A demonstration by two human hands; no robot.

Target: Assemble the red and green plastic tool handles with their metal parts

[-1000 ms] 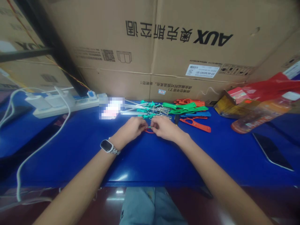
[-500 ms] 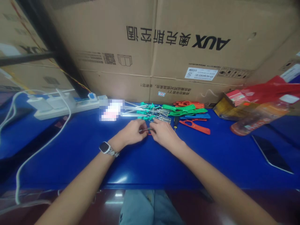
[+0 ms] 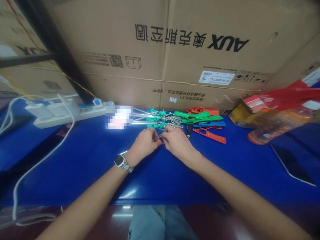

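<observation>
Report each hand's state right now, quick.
Left hand: closed, pinching a small thin piece too small to identify.
Right hand: closed, fingers curled at the other end of that same small thin piece.

Tabletop (image 3: 160,176) free nearside of hands (image 3: 145,143) (image 3: 178,143); carton (image 3: 185,71) blocks far side

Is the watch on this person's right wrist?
No, the watch is worn just behind the left hand, and the right hand has a bare wrist.
</observation>
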